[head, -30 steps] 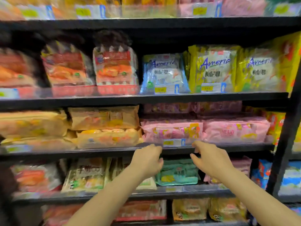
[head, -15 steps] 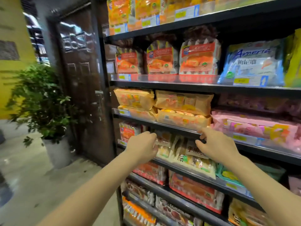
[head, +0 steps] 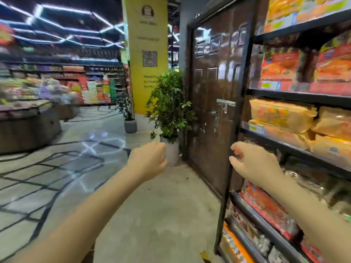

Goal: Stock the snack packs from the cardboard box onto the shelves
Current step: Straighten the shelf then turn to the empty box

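Observation:
The black shelves (head: 296, 96) fill the right side, stocked with snack packs: red and orange packs (head: 279, 68) on an upper level, pale yellow packs (head: 281, 112) below them, red packs (head: 266, 204) lower down. My left hand (head: 149, 160) hangs in the air over the floor, fingers loosely curled, holding nothing. My right hand (head: 253, 162) hovers in front of the shelf's left end, fingers loosely bent and empty. No cardboard box is in view.
A dark brown door (head: 212, 88) stands just left of the shelves. A potted plant (head: 169, 111) in a white pot stands before it, a second plant (head: 127, 114) by a yellow pillar (head: 146, 54). Grey floor (head: 144, 211) stretches left toward blurred display stands (head: 28, 118).
The view has swung left, away from the shelf front toward the aisle and door. Both hands have come off the shelf edge and now hang empty in the air.

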The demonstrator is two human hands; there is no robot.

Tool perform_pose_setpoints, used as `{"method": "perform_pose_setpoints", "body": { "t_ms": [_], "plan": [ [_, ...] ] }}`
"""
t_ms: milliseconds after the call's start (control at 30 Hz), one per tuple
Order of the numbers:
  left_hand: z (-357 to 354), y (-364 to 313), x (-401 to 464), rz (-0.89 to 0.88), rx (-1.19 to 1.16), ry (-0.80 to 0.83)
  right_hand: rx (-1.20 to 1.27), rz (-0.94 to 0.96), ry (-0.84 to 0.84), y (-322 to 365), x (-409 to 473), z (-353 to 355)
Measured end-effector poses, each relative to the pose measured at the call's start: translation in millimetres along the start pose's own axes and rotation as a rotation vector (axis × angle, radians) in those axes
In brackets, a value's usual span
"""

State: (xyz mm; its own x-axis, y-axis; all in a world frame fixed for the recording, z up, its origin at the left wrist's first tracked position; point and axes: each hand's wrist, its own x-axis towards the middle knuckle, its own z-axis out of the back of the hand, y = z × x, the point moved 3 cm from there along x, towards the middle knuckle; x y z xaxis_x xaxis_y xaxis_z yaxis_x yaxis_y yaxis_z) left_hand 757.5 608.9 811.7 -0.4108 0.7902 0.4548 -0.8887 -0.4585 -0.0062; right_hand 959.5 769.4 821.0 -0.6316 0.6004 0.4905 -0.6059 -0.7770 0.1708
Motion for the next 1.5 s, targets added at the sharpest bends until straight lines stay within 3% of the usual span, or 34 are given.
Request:
{"method": "perform_pose_setpoints", "body": {
  "t_ms": [300, 633, 1067, 1500],
  "plan": [
    [43, 183, -89, 0.282, 0.152, -0.1, 0.206, 0.256, -0.008, 183, 42, -47],
    [88, 331, -192, 0.548, 0.303, -0.099, 0.394, 0.499, 0.063, 382, 54, -120],
    [90, 442, -274, 0.804, 0.394, -0.102, 0.488, 0.708, 0.159, 530, 65, -199],
    [51, 607, -287, 0.891, 0.443, -0.025, 0.487, 0.834, 0.079, 659, 123, -295]
  ]
}}
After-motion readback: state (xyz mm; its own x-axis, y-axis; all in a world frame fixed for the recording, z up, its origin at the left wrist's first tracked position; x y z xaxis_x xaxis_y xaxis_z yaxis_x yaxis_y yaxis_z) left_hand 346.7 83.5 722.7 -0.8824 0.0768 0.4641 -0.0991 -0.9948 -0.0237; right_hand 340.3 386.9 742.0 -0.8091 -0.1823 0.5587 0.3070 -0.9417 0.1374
